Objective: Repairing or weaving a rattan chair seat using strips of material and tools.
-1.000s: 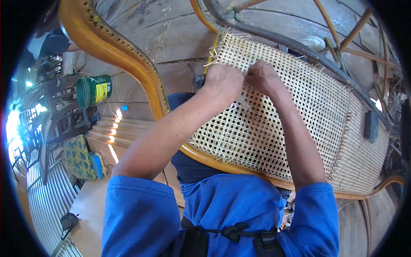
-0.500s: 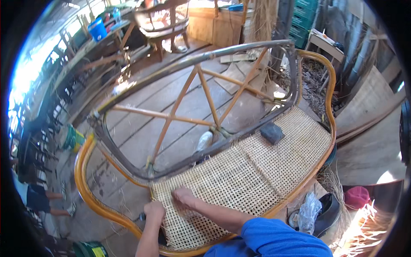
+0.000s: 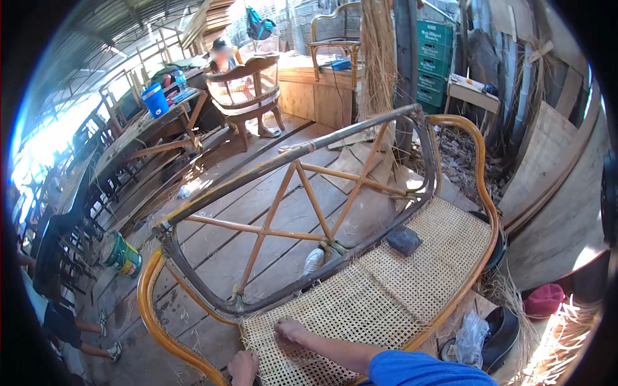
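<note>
A rattan bench with a curved, honey-brown frame [image 3: 149,283] lies in front of me, its seat covered by pale woven cane webbing [image 3: 360,302]. At the left edge of the webbing, my left hand [image 3: 243,368] is closed, partly cut off by the lower rim of the view. Just up and right of it, my right hand [image 3: 290,331] rests on the webbing near its far left corner, fingers curled; whatever either hand grips is hidden. A dark grey stone-like block [image 3: 404,241] sits on the webbing toward the right.
Beyond the seat rises a dark-wrapped back frame [image 3: 293,154] with crossed rattan poles. A green bucket [image 3: 123,256] stands left. Stacked green crates [image 3: 432,64], a red cap [image 3: 544,300] and a clear plastic bag [image 3: 471,338] are at right. Another person [image 3: 224,58] sits at the back; someone's legs [image 3: 96,350] show at left.
My view has tilted up, so the bench appears lower and more of the background shows. Both hands stay by the left end of the webbing, and the block has not moved on it.
</note>
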A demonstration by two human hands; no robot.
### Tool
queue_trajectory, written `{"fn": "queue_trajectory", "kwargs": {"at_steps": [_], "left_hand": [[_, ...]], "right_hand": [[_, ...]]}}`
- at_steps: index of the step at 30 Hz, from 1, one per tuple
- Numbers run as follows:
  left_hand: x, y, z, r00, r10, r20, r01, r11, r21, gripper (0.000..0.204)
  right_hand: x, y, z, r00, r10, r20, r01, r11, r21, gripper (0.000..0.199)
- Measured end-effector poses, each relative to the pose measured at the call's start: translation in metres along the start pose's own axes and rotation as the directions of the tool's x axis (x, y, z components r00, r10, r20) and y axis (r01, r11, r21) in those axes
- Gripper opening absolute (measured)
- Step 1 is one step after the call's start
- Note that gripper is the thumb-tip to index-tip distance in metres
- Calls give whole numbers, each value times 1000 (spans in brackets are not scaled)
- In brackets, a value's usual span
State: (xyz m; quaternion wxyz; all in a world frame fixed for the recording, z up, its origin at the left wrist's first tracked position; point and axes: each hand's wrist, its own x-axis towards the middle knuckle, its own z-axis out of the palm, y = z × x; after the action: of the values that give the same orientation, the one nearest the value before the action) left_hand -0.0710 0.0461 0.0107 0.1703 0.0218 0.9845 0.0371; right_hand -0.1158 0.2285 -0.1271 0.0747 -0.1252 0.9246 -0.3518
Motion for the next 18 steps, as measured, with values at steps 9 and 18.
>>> {"fn": "queue_trajectory", "kwargs": {"at_steps": [9, 18], "left_hand": [[7, -5, 18, 998, 16, 56, -4, 978, -208, 30], [24, 1, 13, 981, 190, -46, -193, 899, -394, 32]], "right_hand": [[2, 11, 21, 883, 452, 126, -438, 697, 568, 25], [-9, 31, 14, 962, 271, 45, -227, 696, 681, 25]]}}
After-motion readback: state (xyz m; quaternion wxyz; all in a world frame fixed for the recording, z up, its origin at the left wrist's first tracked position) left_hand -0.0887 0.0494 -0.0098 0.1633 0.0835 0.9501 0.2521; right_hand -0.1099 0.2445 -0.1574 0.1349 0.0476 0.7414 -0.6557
